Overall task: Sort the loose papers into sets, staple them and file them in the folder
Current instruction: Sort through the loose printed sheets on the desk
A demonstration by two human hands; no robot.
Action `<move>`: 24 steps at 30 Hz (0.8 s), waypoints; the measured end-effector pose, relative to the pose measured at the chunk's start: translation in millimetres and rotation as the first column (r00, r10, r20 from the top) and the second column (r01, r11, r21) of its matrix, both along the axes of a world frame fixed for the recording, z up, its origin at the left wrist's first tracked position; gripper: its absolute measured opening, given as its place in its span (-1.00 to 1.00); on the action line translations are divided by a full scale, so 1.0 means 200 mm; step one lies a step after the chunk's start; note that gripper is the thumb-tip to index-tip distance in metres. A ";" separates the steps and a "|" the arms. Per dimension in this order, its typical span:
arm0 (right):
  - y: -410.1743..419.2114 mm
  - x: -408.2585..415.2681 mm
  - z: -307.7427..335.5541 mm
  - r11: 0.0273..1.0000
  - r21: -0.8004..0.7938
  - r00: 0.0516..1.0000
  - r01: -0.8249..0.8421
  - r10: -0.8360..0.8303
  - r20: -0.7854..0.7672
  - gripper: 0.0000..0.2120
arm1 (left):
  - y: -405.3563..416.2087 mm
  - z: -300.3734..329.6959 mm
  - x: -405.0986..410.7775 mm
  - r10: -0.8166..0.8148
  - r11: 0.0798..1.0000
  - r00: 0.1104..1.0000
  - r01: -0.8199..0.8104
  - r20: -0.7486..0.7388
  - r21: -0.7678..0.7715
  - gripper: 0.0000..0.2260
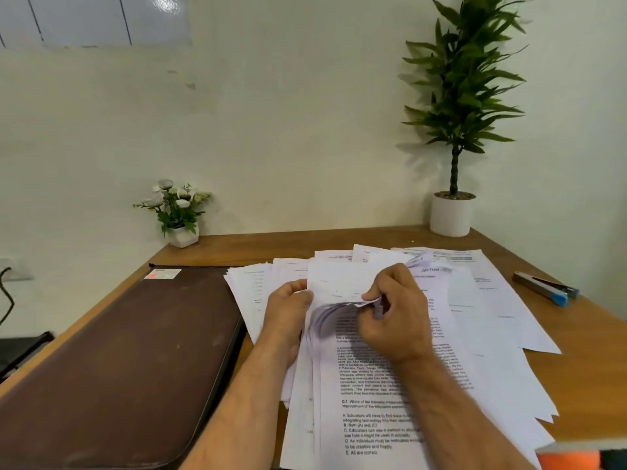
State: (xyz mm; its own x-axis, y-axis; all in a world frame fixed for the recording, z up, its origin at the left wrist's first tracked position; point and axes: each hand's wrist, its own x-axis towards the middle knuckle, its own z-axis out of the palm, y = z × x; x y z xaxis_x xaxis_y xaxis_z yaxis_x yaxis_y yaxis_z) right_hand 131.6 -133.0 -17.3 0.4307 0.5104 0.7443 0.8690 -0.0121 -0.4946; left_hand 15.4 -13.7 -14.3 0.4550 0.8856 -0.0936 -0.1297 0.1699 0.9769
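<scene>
Sorting's barely underway. Loose papers (390,368) sprawl mid-frame; left hand (288,310) grips the stack's edge while right hand (393,317) pinches lifted sheets. Folder (129,361) lies zipped at left, stapler (546,289) untouched at right.

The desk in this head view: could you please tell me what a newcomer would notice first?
A spread of printed papers covers the desk's right half, and both hands, left hand and right hand, leaf through lifted sheets at its middle. A closed brown folder lies left; a stapler lies far right.
</scene>
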 end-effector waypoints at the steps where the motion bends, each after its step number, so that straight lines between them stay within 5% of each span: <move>1: -0.01 0.00 0.00 1.000 0.004 1.000 -0.007 0.007 -0.001 -0.86 | 0.00 0.00 0.00 0.016 1.000 1.000 -0.016 -0.005 0.011 -0.78; 4: 0.00 -0.01 -0.01 1.000 -0.028 0.999 0.011 -0.012 -0.045 -0.78 | -0.03 0.01 -0.01 -0.019 0.995 1.000 0.021 -0.018 0.101 -0.79; 8: 0.01 -0.01 0.00 0.991 -0.130 0.986 0.016 -0.037 -0.162 -0.43 | -0.08 0.02 -0.03 -0.096 0.952 0.995 0.099 -0.027 0.290 -0.65; 12: 0.01 0.00 -0.01 0.986 -0.163 0.973 0.045 -0.081 -0.217 -0.64 | -0.09 0.01 -0.02 -0.149 0.914 0.987 0.159 -0.057 0.372 -0.57; 15: 0.02 0.01 0.00 0.984 -0.161 0.963 0.070 -0.109 -0.248 -0.74 | -0.07 -0.01 -0.02 0.030 0.882 0.984 0.056 -0.174 0.469 -0.70; 18: 0.02 0.02 0.00 0.987 -0.140 0.964 0.077 -0.110 -0.240 -0.79 | -0.02 -0.04 -0.02 0.309 0.786 0.900 -0.059 -0.308 0.616 -0.80; 21: 0.01 0.02 0.00 0.991 -0.117 0.971 0.067 -0.091 -0.223 -0.79 | 0.00 -0.05 -0.01 0.242 0.827 0.818 0.108 -0.523 0.552 -0.64; 24: 0.00 0.01 0.00 0.994 -0.095 0.978 0.061 -0.079 -0.191 -0.75 | 0.00 -0.03 0.00 0.244 0.762 0.642 0.336 -0.727 0.553 -0.76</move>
